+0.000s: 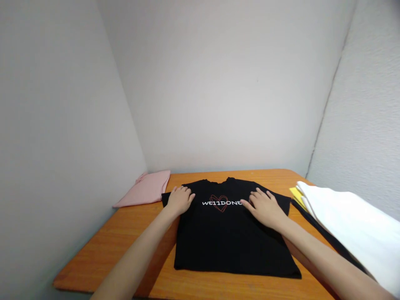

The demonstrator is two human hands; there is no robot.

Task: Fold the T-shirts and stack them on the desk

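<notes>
Here, the left hand (180, 200) and right hand (265, 207) lie open, palms flat on the black T-shirt (231, 243), where smoothing well probably means even, outward pressure.

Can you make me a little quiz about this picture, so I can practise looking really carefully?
1. How do the left hand and right hand sit on the black short-sleeved T-shirt spread on the orange wooden table?
A) flat and open on its chest
B) pinching its bottom hem
C) lifted above it
2. True or false: the folded pink cloth lies at the table's far left, beside the wall.
3. Fill in: the printed heart outline on the T-shirt is ___.
Key: 1 A; 2 true; 3 red.
</notes>
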